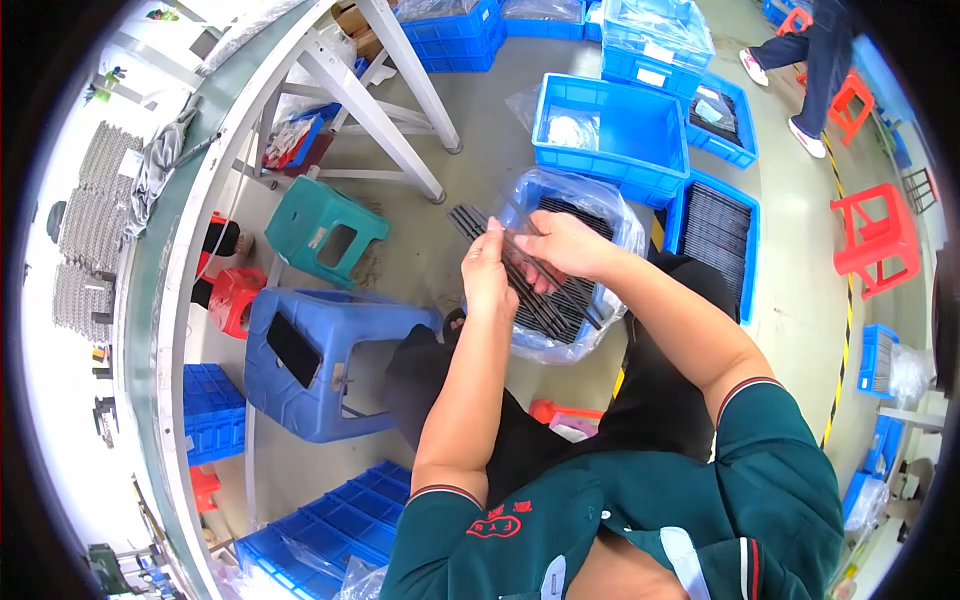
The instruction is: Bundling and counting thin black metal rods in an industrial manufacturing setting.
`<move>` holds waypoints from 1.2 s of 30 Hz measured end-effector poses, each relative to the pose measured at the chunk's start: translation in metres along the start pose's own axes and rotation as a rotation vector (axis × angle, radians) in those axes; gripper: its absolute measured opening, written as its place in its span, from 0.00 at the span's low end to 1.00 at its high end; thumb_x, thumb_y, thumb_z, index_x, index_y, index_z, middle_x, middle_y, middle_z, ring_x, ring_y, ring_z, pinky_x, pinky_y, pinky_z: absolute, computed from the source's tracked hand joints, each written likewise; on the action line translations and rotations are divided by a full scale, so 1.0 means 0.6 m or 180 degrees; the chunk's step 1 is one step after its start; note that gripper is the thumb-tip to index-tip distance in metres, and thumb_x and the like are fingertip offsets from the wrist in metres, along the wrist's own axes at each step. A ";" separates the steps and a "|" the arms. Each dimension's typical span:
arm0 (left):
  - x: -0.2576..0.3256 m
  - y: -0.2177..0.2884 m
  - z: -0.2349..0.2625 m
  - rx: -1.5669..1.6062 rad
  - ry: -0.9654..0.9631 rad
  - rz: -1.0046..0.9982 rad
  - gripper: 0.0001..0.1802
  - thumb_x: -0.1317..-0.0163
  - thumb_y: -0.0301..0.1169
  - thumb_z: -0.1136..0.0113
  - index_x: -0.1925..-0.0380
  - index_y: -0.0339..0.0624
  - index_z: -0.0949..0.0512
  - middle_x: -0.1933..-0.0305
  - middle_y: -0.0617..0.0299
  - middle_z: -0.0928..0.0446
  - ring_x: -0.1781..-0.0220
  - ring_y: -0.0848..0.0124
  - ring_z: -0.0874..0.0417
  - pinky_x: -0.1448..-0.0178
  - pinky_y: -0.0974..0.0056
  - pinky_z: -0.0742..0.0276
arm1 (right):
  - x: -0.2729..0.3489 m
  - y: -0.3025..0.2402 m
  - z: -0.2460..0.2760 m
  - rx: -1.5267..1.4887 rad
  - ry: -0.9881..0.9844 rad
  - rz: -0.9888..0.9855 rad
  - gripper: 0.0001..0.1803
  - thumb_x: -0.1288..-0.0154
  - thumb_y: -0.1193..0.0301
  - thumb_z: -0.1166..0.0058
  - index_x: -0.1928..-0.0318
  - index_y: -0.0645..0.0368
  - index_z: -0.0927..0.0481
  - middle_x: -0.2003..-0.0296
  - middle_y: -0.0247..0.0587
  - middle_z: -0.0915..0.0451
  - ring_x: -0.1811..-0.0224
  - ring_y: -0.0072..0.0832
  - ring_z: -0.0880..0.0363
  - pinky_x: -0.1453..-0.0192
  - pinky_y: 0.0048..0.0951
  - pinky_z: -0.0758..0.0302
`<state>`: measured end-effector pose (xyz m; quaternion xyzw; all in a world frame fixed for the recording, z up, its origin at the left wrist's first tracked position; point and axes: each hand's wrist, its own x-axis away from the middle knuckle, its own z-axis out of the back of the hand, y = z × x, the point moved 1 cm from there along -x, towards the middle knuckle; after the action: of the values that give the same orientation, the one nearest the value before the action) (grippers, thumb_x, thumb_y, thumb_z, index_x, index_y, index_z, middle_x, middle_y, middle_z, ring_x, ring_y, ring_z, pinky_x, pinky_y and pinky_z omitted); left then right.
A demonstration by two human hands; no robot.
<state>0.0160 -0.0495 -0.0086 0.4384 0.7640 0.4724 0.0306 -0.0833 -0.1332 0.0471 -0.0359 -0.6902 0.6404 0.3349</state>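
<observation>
Directly in front of me, over a single bin lined with clear plastic [540,356], both my hands are closed on a loose bundle of thin dark rods [463,217]. The bundle lies between my palms, its long axis slanting from upper left down to lower right. My left hand [490,268] grips it nearer the upper-left end, thumb on top; my right hand [562,248] curls around rods farther along, though how firmly I cannot tell. More rods [562,327] lie in the bin below, nearer my right hand. Counting: two hands, one lined bin, one green stool [310,215] and one blue stool [330,380] to my left, the latter bearing one black phone [293,350]. Right of the lined bin stands one long blue bin [747,290] of dark rods. The rods overlap too much to count.
</observation>
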 end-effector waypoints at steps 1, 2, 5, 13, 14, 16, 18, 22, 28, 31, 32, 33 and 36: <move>-0.002 0.005 -0.001 0.0045 0.0188 0.0010 0.15 0.37 0.40 0.43 0.76 0.41 0.26 0.83 0.66 0.30 0.85 0.76 0.32 0.82 0.70 0.37 | -0.002 -0.001 0.009 0.0607 0.0126 0.0116 0.12 0.32 0.68 0.56 0.64 0.67 0.32 0.81 0.43 0.24 0.82 0.31 0.22 0.80 0.31 0.23; -0.012 0.007 0.008 0.0064 0.0177 -0.0022 0.14 0.38 0.40 0.42 0.75 0.41 0.26 0.80 0.65 0.28 0.83 0.75 0.30 0.81 0.69 0.33 | -0.001 -0.004 0.016 0.0513 0.0282 0.0122 0.13 0.33 0.66 0.54 0.64 0.67 0.30 0.81 0.41 0.25 0.84 0.28 0.25 0.82 0.28 0.28; -0.001 0.008 0.001 0.0017 0.0037 0.0158 0.14 0.38 0.40 0.42 0.73 0.40 0.27 0.78 0.65 0.28 0.81 0.74 0.28 0.80 0.66 0.30 | -0.023 0.015 0.038 -0.0377 0.0176 0.0114 0.12 0.35 0.62 0.50 0.66 0.57 0.28 0.84 0.26 0.35 0.87 0.13 0.44 0.85 0.18 0.51; 0.037 -0.004 -0.002 -0.0072 -0.0900 0.1009 0.18 0.39 0.47 0.43 0.70 0.41 0.26 0.74 0.65 0.27 0.77 0.72 0.26 0.74 0.65 0.27 | -0.050 0.031 0.022 -0.1014 0.0087 0.0250 0.11 0.38 0.65 0.45 0.71 0.59 0.28 0.86 0.27 0.34 0.86 0.17 0.34 0.85 0.17 0.44; 0.037 -0.005 0.000 -0.0078 -0.0896 0.1016 0.18 0.39 0.47 0.43 0.70 0.41 0.26 0.74 0.65 0.27 0.77 0.72 0.26 0.74 0.65 0.27 | -0.053 0.031 0.024 -0.1021 0.0034 0.0302 0.11 0.38 0.65 0.45 0.72 0.58 0.27 0.85 0.27 0.33 0.87 0.18 0.34 0.85 0.18 0.45; 0.036 -0.006 0.003 -0.0251 -0.0997 0.0842 0.18 0.38 0.46 0.44 0.71 0.41 0.26 0.74 0.65 0.27 0.76 0.72 0.26 0.74 0.65 0.27 | -0.055 0.033 0.022 -0.0971 0.0024 0.0326 0.12 0.38 0.64 0.45 0.72 0.58 0.27 0.85 0.27 0.33 0.87 0.17 0.35 0.85 0.18 0.46; 0.035 -0.007 0.010 -0.0382 -0.1107 0.0887 0.17 0.38 0.45 0.44 0.72 0.42 0.26 0.75 0.65 0.28 0.76 0.72 0.27 0.74 0.65 0.27 | -0.066 0.032 0.022 -0.0740 0.0541 0.0569 0.13 0.39 0.62 0.44 0.72 0.57 0.27 0.85 0.26 0.34 0.88 0.16 0.38 0.86 0.19 0.48; 0.058 -0.007 -0.001 -0.0410 -0.1650 0.1414 0.17 0.36 0.43 0.46 0.74 0.41 0.28 0.76 0.66 0.31 0.75 0.74 0.29 0.71 0.67 0.29 | -0.106 0.022 0.147 -0.0654 0.1695 0.0700 0.17 0.40 0.56 0.45 0.71 0.58 0.24 0.80 0.33 0.28 0.81 0.23 0.33 0.80 0.28 0.38; 0.065 0.020 0.027 -0.0061 -0.1820 0.1484 0.18 0.36 0.46 0.48 0.72 0.41 0.28 0.68 0.63 0.32 0.70 0.70 0.30 0.65 0.62 0.29 | -0.062 -0.016 0.209 -0.1381 0.1929 0.1087 0.15 0.38 0.58 0.46 0.73 0.52 0.32 0.87 0.23 0.41 0.89 0.14 0.47 0.87 0.20 0.52; 0.053 0.024 0.034 0.0046 -0.1710 0.1262 0.18 0.36 0.45 0.48 0.72 0.40 0.27 0.64 0.59 0.27 0.63 0.62 0.23 0.58 0.54 0.22 | -0.054 -0.003 0.108 -0.1000 0.1175 0.0431 0.14 0.40 0.58 0.43 0.69 0.54 0.27 0.86 0.24 0.38 0.88 0.14 0.45 0.86 0.19 0.51; 0.052 0.024 0.032 0.0140 -0.1622 0.1168 0.18 0.36 0.44 0.47 0.72 0.39 0.26 0.63 0.57 0.25 0.61 0.59 0.20 0.56 0.52 0.20 | -0.050 0.006 0.088 -0.0956 0.0766 0.0373 0.14 0.39 0.59 0.43 0.70 0.55 0.28 0.85 0.25 0.38 0.89 0.13 0.46 0.87 0.18 0.51; 0.044 0.020 0.039 0.0095 -0.1716 0.1152 0.18 0.35 0.46 0.49 0.71 0.41 0.26 0.56 0.55 0.25 0.55 0.56 0.21 0.52 0.49 0.23 | -0.049 0.011 0.066 -0.0863 0.0647 0.0273 0.15 0.38 0.59 0.44 0.71 0.56 0.28 0.85 0.25 0.37 0.90 0.13 0.47 0.87 0.18 0.53; 0.046 0.022 0.027 0.0175 -0.1692 0.1125 0.18 0.36 0.46 0.49 0.70 0.41 0.26 0.55 0.53 0.25 0.53 0.53 0.22 0.51 0.48 0.23 | -0.058 0.031 0.043 -0.0580 0.0443 0.0258 0.18 0.39 0.57 0.44 0.75 0.56 0.31 0.85 0.27 0.36 0.88 0.14 0.44 0.87 0.20 0.52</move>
<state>0.0149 -0.0167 0.0022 0.6731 0.6537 0.3185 0.1348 -0.0764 -0.1687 0.0171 -0.1385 -0.7187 0.5840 0.3511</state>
